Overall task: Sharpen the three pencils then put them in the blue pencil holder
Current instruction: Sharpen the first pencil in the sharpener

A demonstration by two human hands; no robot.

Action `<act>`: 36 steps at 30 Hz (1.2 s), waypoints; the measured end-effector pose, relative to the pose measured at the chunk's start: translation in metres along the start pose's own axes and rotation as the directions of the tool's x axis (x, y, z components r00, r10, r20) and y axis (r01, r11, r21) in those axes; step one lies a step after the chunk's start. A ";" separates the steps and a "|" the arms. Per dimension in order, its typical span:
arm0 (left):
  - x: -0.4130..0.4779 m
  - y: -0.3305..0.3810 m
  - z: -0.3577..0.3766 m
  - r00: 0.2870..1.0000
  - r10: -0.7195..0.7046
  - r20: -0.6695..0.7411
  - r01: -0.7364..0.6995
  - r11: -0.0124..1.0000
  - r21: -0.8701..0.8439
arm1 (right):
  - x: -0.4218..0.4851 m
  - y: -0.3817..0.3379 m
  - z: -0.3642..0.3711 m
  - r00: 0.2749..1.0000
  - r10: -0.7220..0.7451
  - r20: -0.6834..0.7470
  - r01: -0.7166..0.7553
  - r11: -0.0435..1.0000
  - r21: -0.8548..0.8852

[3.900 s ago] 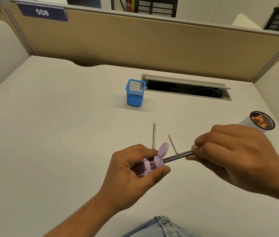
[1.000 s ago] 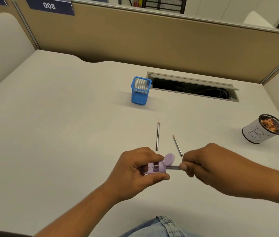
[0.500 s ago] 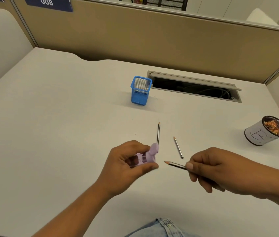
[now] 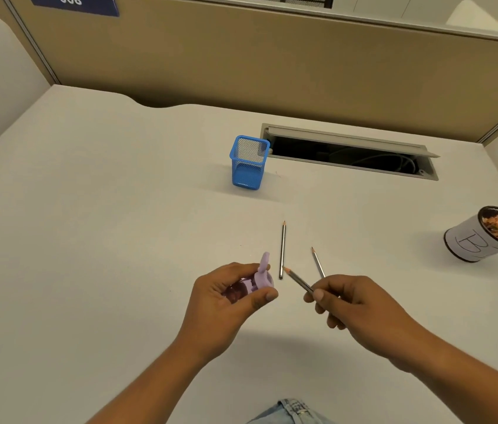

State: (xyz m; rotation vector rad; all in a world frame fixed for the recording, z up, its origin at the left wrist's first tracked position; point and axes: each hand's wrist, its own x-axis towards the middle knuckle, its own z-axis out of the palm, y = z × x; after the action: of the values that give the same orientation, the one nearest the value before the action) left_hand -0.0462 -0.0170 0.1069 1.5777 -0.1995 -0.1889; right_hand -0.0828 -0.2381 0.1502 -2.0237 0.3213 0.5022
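Pencils: three in play, none yet in the blue pencil holder (image 4: 249, 163) standing empty at the back. Left hand (image 4: 229, 301) grips the purple sharpener (image 4: 260, 278). One pencil (image 4: 282, 250) lies on the desk, another (image 4: 318, 263) just right of it. Right hand (image 4: 351, 304) pinches the third pencil (image 4: 298, 280), tip out and clear of the sharpener. All look pointed, so dropping them in the holder seems next.
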 end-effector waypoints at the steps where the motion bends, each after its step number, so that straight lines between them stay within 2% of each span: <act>1: 0.001 0.000 0.000 1.000 -0.005 0.005 0.005 1.000 0.010 | -0.001 0.000 -0.001 0.998 -0.068 -0.013 0.066 0.995 -0.078; 5: 0.004 0.001 -0.002 0.999 -0.002 0.035 0.000 0.998 0.058 | -0.011 -0.010 -0.009 0.944 -0.326 -0.052 0.287 0.889 -0.356; 9: 0.005 0.004 -0.002 0.992 0.050 0.118 -0.066 0.989 0.135 | -0.015 -0.017 -0.017 0.896 -0.442 -0.045 0.354 0.772 -0.528; 15: 0.004 0.011 -0.001 0.984 0.106 0.145 -0.131 0.975 0.179 | -0.019 -0.025 -0.025 0.873 -0.487 -0.033 0.355 0.680 -0.642; 19: 0.003 0.013 -0.001 0.985 0.103 0.137 -0.127 0.975 0.182 | -0.026 -0.030 -0.024 0.864 -0.502 -0.031 0.366 0.670 -0.646; 21: 0.002 0.014 -0.002 0.986 0.091 0.141 -0.117 0.976 0.184 | -0.029 -0.033 -0.026 0.864 -0.503 0.001 0.379 0.650 -0.659; 23: 0.000 0.017 -0.002 0.984 0.082 0.158 -0.112 0.974 0.196 | -0.030 -0.036 -0.027 0.842 -0.534 0.076 0.433 0.586 -0.685; 25: -0.001 0.020 -0.003 0.978 0.060 0.199 -0.098 0.978 0.186 | -0.031 -0.039 -0.028 0.787 -0.598 0.153 0.509 0.488 -0.709; 28: -0.001 0.026 -0.004 0.964 0.019 0.264 -0.066 0.984 0.168 | -0.029 -0.039 -0.035 0.641 -0.735 0.219 0.561 0.256 -0.787; 30: -0.003 0.032 -0.003 0.963 0.038 0.268 -0.078 0.987 0.138 | -0.029 -0.043 -0.042 0.515 -0.820 0.250 0.557 0.098 -0.825; 32: -0.006 0.038 0.000 0.964 0.111 0.243 -0.146 0.981 0.130 | -0.032 -0.048 -0.047 0.443 -0.850 0.285 0.552 0.008 -0.834; 33: -0.006 0.041 0.002 0.960 0.171 0.224 -0.207 0.967 0.149 | -0.034 -0.050 -0.048 0.446 -0.842 0.302 0.566 0.004 -0.825; 34: -0.006 0.043 0.003 0.948 0.240 0.207 -0.279 0.942 0.187 | -0.036 -0.053 -0.048 0.493 -0.815 0.303 0.585 0.053 -0.809; 35: -0.006 0.045 0.003 0.930 0.306 0.202 -0.350 0.906 0.239 | -0.037 -0.056 -0.046 0.586 -0.766 0.265 0.595 0.184 -0.782; 36: -0.005 0.046 0.004 0.908 0.362 0.213 -0.413 0.862 0.296 | -0.037 -0.061 -0.045 0.728 -0.658 0.195 0.558 0.403 -0.725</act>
State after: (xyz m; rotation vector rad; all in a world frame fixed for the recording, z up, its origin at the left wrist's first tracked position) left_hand -0.0528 -0.0202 0.1527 1.8241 -0.6954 0.0487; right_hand -0.0799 -0.2479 0.2341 -2.7711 -0.7146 -0.0098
